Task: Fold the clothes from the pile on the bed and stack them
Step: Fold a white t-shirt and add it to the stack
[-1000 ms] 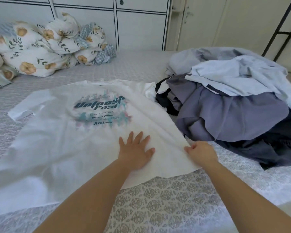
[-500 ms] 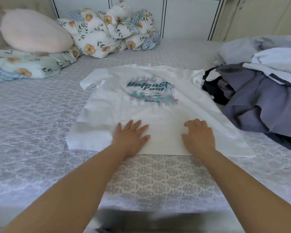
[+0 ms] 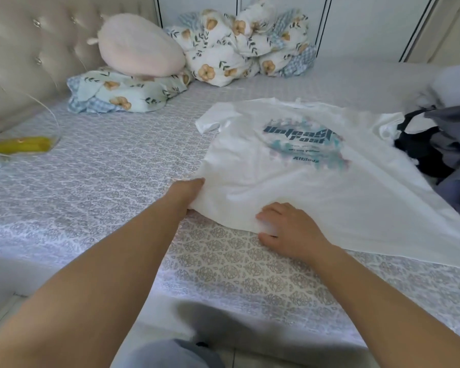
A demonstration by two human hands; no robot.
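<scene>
A white T-shirt (image 3: pixel 316 181) with a teal print lies face up and spread flat on the patterned grey bed cover (image 3: pixel 104 166). My left hand (image 3: pixel 187 191) grips the shirt's left lower side edge, fingers tucked under the cloth. My right hand (image 3: pixel 290 227) presses on the bottom hem, fingers curled against the fabric. The pile of clothes (image 3: pixel 446 150), dark and grey-purple, sits at the right edge, touching the shirt's right sleeve.
A pink round cushion (image 3: pixel 141 46) and floral pillows (image 3: pixel 125 91) lie by the tufted headboard (image 3: pixel 24 62). A bunched floral quilt (image 3: pixel 245 46) rests against the far wall. A yellow object (image 3: pixel 19 145) lies at the left. The bed's near edge runs below my arms.
My left hand has slid left from the shirt's middle to its side edge and taken hold. My right hand has moved left along the hem. The view has swung left.
</scene>
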